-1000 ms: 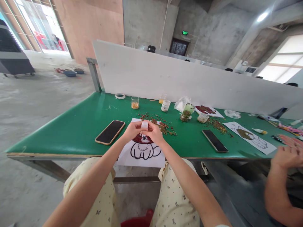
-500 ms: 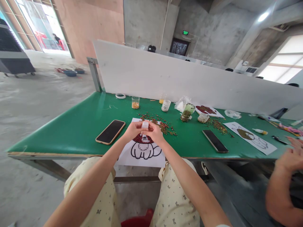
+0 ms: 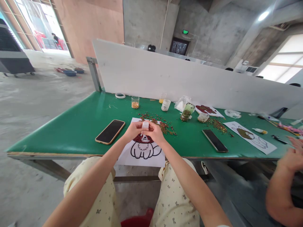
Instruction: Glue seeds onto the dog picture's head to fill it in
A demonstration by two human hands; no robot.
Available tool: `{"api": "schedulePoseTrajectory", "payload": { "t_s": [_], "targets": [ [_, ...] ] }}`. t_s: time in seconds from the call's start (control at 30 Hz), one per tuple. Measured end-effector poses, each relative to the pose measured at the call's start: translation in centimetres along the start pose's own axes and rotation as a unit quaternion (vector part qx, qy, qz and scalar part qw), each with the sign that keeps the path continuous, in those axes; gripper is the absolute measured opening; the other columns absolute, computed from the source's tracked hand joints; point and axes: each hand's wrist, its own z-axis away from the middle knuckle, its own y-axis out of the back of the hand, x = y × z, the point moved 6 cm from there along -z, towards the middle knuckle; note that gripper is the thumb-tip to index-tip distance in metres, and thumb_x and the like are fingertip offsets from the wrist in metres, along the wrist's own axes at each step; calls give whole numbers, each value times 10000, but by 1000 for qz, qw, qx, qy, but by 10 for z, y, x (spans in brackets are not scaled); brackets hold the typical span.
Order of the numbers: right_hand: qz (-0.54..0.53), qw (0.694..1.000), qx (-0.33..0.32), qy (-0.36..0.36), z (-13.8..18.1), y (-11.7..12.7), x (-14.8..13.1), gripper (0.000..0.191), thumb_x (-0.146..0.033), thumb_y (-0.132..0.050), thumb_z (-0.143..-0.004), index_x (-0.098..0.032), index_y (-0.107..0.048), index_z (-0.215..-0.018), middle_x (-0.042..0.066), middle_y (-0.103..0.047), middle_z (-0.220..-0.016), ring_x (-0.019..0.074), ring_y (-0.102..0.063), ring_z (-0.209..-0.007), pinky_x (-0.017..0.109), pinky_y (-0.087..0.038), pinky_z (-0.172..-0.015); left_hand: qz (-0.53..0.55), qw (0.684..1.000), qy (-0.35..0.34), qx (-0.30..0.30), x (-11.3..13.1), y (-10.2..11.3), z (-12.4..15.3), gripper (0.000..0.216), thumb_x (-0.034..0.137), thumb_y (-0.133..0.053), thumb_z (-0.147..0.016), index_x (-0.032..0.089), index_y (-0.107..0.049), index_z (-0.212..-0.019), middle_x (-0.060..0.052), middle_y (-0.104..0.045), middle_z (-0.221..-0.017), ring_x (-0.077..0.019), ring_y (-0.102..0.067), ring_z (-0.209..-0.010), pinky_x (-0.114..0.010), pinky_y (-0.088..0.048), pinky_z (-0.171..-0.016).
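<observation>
Both my hands hold a small white glue bottle (image 3: 145,125) upside down over a sheet of paper with a dog drawing (image 3: 143,150). My left hand (image 3: 133,130) grips it from the left and my right hand (image 3: 155,132) from the right, fingers closed round it. The bottle's tip points at the dog's head, which is partly covered in dark red beans (image 3: 139,138). The drawing lies at the near edge of the green table (image 3: 78,126). Loose red and brown beans (image 3: 163,124) are scattered just behind my hands.
A black phone (image 3: 110,131) lies left of the sheet, another phone (image 3: 214,141) to the right. Small jars (image 3: 135,102), a tape roll (image 3: 120,95) and bean bags stand along the white partition (image 3: 165,75). Another person's hand and forearm (image 3: 287,171) are at far right beside a second drawing (image 3: 251,137).
My hands and the bottle have barely moved. The other person's hand at far right has shifted slightly.
</observation>
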Motion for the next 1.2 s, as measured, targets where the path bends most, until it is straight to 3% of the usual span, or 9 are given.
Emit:
{"api": "schedulePoseTrajectory", "payload": {
  "t_s": [1.2],
  "targets": [
    [3, 1000, 7, -14, 0, 5, 4, 505, -240, -764, -522, -180, -601, -997, 25, -665, -916, 193, -610, -849, 305, -484, -778, 35, 999, 3, 6, -11, -3, -5, 326, 306, -776, -576, 124, -693, -834, -56, -701, -838, -207, -630, -798, -335, -475, -798]
  ]
}}
